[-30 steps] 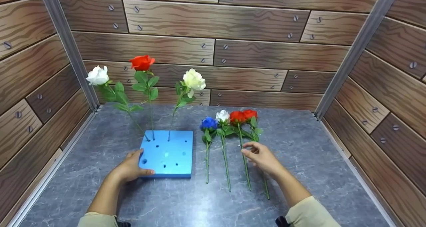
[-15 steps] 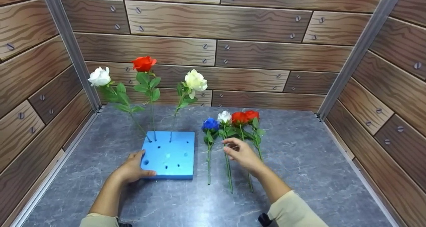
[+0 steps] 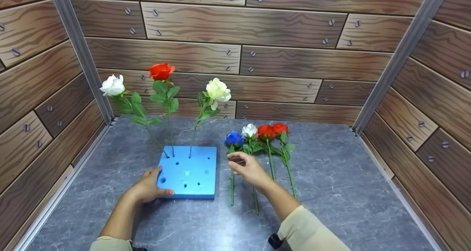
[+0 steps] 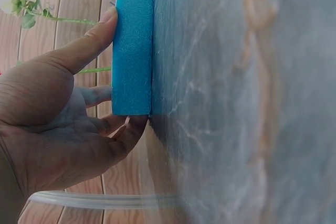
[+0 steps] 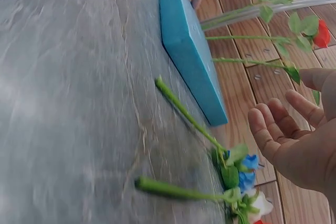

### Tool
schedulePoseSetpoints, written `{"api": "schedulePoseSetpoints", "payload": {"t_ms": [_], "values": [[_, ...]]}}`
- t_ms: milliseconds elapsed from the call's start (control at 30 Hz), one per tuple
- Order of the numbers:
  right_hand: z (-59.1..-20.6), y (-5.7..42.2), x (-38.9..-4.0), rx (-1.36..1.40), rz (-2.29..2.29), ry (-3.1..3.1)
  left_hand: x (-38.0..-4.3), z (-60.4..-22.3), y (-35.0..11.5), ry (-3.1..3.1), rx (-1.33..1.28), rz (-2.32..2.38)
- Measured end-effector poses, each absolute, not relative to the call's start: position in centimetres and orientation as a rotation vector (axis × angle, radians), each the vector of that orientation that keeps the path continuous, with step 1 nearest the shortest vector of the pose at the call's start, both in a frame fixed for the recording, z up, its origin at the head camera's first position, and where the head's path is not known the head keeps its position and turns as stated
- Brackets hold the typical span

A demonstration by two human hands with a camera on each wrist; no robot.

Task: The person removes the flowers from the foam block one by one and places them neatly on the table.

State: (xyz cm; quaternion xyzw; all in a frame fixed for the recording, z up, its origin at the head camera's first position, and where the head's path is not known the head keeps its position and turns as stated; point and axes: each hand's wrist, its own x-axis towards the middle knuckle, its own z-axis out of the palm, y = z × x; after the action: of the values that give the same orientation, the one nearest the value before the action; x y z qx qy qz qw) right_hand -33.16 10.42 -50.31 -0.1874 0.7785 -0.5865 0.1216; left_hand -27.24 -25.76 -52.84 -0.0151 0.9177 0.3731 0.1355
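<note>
Fingers [image 5: 260,124] of the right hand [image 3: 250,172] hang loosely curved, holding nothing, over the blue rose [image 3: 234,138], which lies on the counter [image 3: 331,188] between the blue block [image 3: 193,175] and the loose white rose [image 3: 250,130]. Their leaves sit so close that a careless lift could drag the neighbour along. The left hand [image 3: 146,187] grips the block's near left corner; if that slipped, the three planted roses [image 3: 160,71] could sway.

Bright head view, white glare on the tabletop [image 3: 224,232] — wrist views duller.
</note>
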Motion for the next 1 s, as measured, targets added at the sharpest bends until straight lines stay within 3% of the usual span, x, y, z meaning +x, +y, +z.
{"api": "schedulePoseSetpoints", "payload": {"t_ms": [1000], "values": [[-53.2, 2.9, -36.6, -0.475, -1.845, 2.279, -27.4, -52.8, -25.8, 2.667, -0.042, 1.100]]}}
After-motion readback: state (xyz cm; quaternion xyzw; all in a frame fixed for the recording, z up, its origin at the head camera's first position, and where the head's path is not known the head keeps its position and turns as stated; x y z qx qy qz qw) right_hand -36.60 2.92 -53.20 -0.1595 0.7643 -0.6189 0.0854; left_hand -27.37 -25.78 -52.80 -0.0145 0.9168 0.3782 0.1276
